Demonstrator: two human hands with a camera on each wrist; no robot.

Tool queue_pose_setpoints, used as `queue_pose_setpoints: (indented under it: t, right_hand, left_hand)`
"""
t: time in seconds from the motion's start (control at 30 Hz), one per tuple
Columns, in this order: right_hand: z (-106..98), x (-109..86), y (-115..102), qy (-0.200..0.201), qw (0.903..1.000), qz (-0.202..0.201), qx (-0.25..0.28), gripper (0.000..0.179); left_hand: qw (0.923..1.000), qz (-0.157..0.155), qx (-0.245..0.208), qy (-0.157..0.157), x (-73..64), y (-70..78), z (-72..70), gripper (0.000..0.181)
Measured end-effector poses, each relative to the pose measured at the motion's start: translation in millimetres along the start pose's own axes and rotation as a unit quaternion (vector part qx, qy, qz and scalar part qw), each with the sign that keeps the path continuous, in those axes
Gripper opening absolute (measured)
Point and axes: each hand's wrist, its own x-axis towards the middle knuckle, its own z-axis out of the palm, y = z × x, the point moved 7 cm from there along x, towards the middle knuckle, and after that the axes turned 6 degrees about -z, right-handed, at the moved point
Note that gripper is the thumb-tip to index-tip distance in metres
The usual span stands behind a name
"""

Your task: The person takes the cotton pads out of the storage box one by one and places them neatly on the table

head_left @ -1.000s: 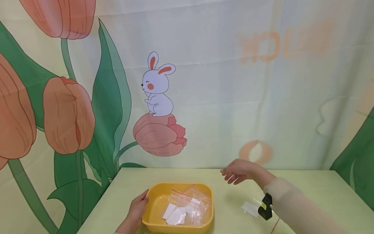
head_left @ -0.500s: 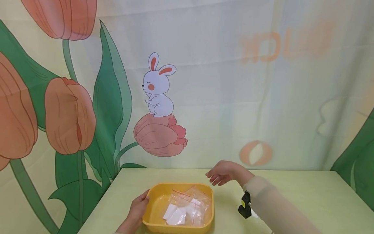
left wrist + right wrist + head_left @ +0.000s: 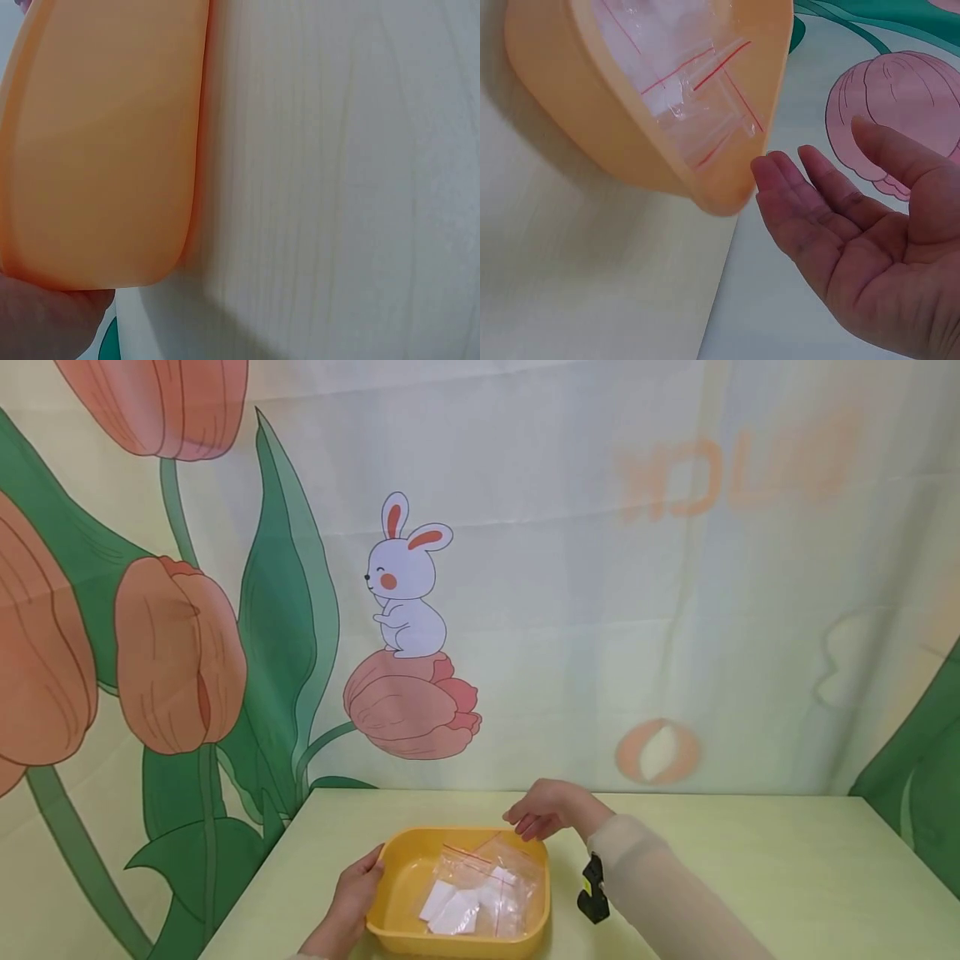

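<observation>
A yellow plastic bin (image 3: 405, 893) stands on the table in the head view. Inside it lie several clear zip bags (image 3: 498, 893) with red seal lines and white cards (image 3: 453, 912). My left hand (image 3: 352, 897) grips the bin's left side, thumb at the rim; its other fingers are mostly hidden. In the left wrist view, the same hand (image 3: 49, 319) shows at the end of the bin's wall (image 3: 105, 150). My right hand (image 3: 543, 810) hovers by the far right corner, holding nothing. The right wrist view shows its palm (image 3: 885, 255) with fingers loosely bent, beside the bin's corner (image 3: 724, 199).
The pale green table (image 3: 735, 852) extends right of the bin. Behind its back edge hangs a cloth (image 3: 570, 610) printed with tulips and a rabbit. A black device (image 3: 594, 893) is strapped at the right wrist, over a cream sleeve.
My right hand has moved left, from over the table to the bin's far right corner. A small bag with a white card, visible earlier, is now hidden by the right arm. Left hand and bin stay put.
</observation>
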Motion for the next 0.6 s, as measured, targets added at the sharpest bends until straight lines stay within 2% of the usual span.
queue_pose_setpoints:
  t: [0.43,0.6]
  right_hand:
    - [24,4.9,-3,0.003,0.9961,0.01,-0.087,0.026]
    - [33,10.8,-4,0.016,0.9928,0.014,-0.118,0.022]
  left_hand:
    - [1.0,-0.004,0.004,0.002,0.8,0.8,-0.2,0.048]
    - [1.0,-0.006,0.003,0.002,1.9,1.1,-0.4,0.048]
